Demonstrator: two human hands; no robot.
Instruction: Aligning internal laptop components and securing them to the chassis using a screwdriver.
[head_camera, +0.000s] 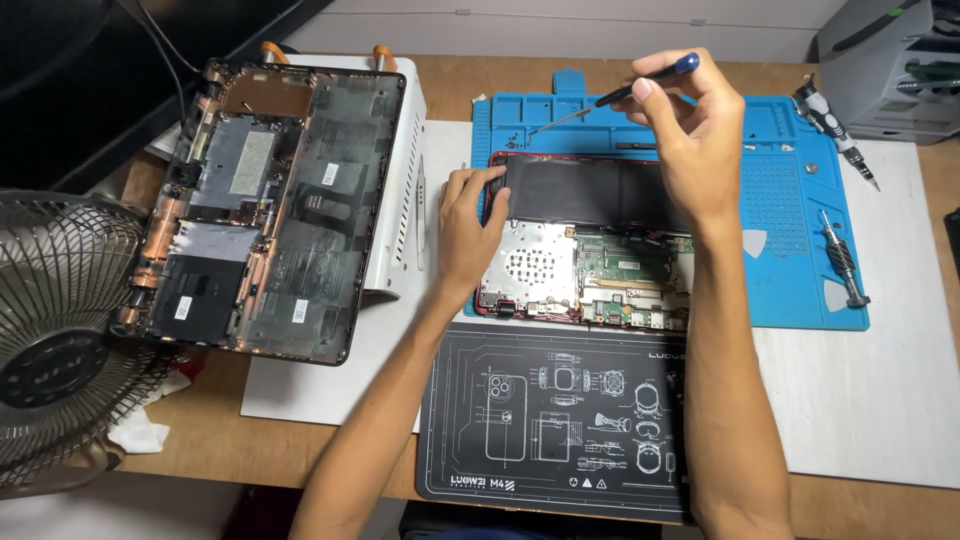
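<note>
Head view looks down on one opened laptop (585, 265), its circuit boards and one long black battery (590, 192) bared, lying on one blue repair mat (800, 150) at the centre of the desk. Left hand (468, 225) rests at the laptop's 9 o'clock edge, fingertips pinched narrowly on the corner of the battery. Right hand (690, 130), at the laptop's 12 o'clock, holds one blue-capped screwdriver (625, 92) closed between thumb and fingers, its tip slanting toward 8 o'clock over the mat. At 3 o'clock two more screwdrivers (838, 130) lie well apart from the hands, one on the mat's corner, one lower on the mat, with two small white picks (755, 243) between them and the laptop. At 9 o'clock one detached black bottom cover (265, 205) leans on one white box (400, 200); one fan (60, 330) stands beyond. At 6 o'clock lies one black printed mat (560, 420).
</note>
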